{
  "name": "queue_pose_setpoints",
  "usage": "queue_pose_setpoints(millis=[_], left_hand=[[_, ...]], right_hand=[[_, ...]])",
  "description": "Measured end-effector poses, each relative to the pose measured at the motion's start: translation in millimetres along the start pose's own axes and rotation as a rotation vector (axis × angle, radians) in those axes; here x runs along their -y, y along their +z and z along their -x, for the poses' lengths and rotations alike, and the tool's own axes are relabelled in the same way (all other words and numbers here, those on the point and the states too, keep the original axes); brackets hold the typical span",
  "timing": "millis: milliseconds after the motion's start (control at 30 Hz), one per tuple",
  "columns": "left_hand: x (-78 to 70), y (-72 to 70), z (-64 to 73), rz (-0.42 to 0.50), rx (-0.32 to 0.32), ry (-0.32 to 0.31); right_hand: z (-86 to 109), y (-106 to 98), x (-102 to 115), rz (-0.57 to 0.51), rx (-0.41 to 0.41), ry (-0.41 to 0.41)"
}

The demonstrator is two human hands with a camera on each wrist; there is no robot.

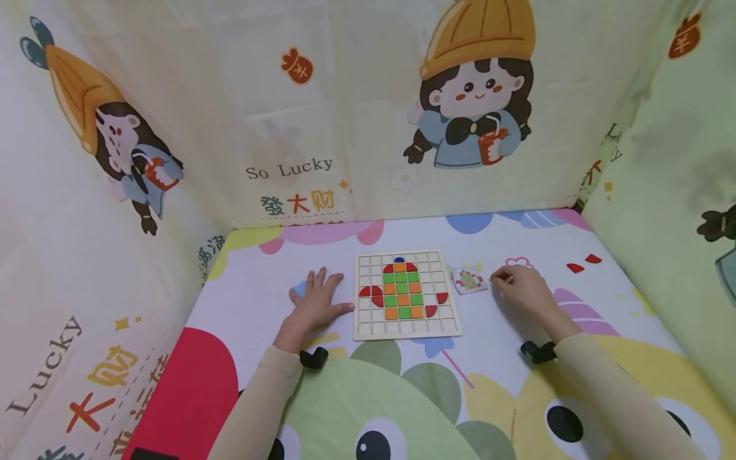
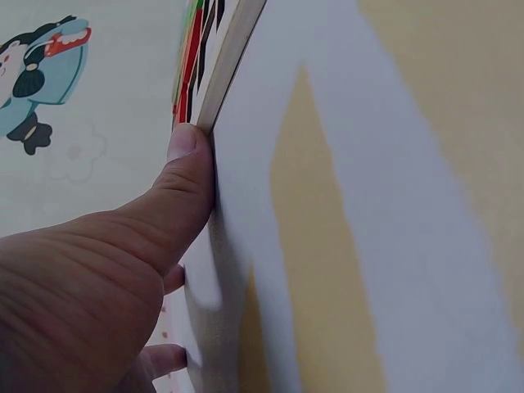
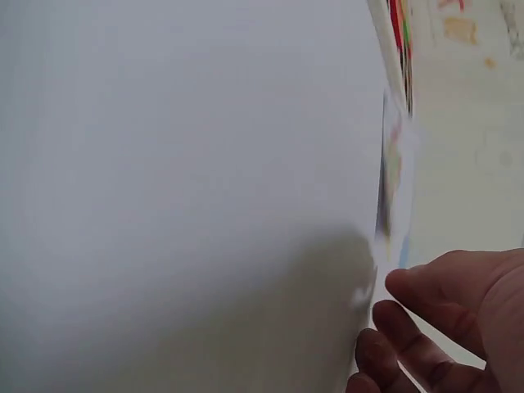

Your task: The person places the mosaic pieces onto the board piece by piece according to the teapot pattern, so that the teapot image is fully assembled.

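A square wooden grid board lies on the table with green and orange square tiles, red quarter-round tiles and a blue piece at the top of the pattern. My left hand rests flat beside it, fingers spread, and the thumb touches the board's left edge. In the left wrist view that thumb presses against the board's side. A small pattern card lies right of the board. Just right of the card is my right hand. In the right wrist view its thumb and fingers are loosely bent, with nothing visible between them.
Two loose red pieces lie at the table's right side, beyond my right hand. A cartoon-printed cloth covers the table. Printed fabric walls stand behind it and on both sides. Each wrist wears a black band.
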State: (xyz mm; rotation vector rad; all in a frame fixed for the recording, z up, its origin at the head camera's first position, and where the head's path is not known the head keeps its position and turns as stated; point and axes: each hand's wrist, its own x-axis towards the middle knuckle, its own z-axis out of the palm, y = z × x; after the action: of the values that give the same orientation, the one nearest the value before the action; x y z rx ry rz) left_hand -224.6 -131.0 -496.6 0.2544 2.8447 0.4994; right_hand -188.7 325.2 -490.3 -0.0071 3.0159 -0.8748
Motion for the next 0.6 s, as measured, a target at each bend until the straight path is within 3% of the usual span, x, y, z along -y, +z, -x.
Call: queue_pose_setpoints(millis=[200, 367, 500, 600], left_hand=[[-0.1, -0.1, -0.2, 0.006, 0.002, 0.000], [0.8, 0.0, -0.9, 0.008, 0.001, -0.006], [0.9, -0.1, -1.2, 0.005, 0.000, -0.009], [0.6, 0.0, -1.4, 0.007, 0.002, -0.012]], right_hand=[[-1.7, -33.8, -47.7, 0.018, -0.076, 0.145], [0.2, -57.9, -87.7, 0.128, -0.189, 0.137], [3.6, -69.1, -106.7, 0.209, -0.146, 0.132], [4.9, -73.7, -111.5, 0.204, -0.104, 0.124]])
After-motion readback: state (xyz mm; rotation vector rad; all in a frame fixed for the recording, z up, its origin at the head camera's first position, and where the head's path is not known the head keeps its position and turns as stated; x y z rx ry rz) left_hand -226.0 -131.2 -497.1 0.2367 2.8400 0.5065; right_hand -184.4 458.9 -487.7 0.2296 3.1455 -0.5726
